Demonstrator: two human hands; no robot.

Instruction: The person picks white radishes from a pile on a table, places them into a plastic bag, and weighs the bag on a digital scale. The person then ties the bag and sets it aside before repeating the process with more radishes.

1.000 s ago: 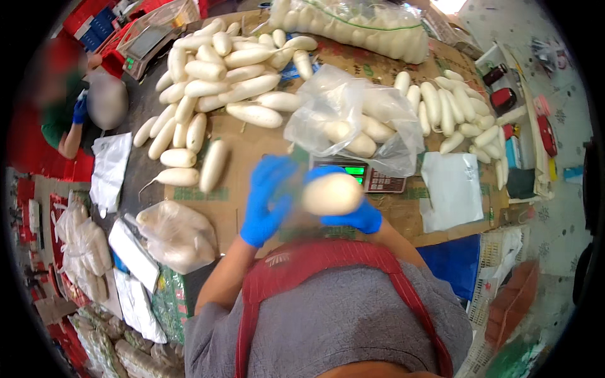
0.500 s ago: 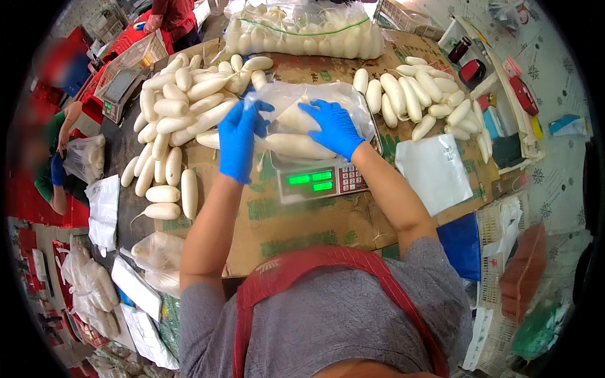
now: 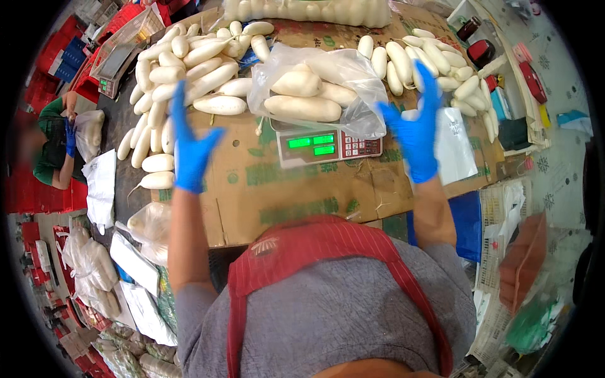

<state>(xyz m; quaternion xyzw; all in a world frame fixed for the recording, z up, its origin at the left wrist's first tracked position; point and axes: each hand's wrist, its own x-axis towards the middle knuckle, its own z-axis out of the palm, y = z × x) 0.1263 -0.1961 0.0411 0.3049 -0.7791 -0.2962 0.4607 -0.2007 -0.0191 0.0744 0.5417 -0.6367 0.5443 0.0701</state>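
My left hand (image 3: 194,148), in a blue glove, is held up with fingers spread, left of the scale and near the radish pile. My right hand (image 3: 416,129), gloved the same way, is raised with thumb and fingers apart, right of the scale. Neither hand holds anything. Between them a clear plastic bag (image 3: 359,75) with several white radishes (image 3: 304,108) lies on the digital scale (image 3: 329,146), hiding most of its pan. Its green displays are lit. A large pile of white radishes (image 3: 165,75) lies to the left, a smaller group (image 3: 403,66) to the right.
Cardboard (image 3: 252,201) covers the table. A stack of flat plastic bags (image 3: 455,148) lies at the right. A big bag of radishes (image 3: 309,11) stands at the far edge. A filled bag (image 3: 151,230) sits near left. Another person (image 3: 57,148) holds a bag at far left.
Both hands have let go of the bag and moved apart, left hand leftward and right hand rightward. The bagged radishes now rest on the scale untouched. The view has shifted slightly.
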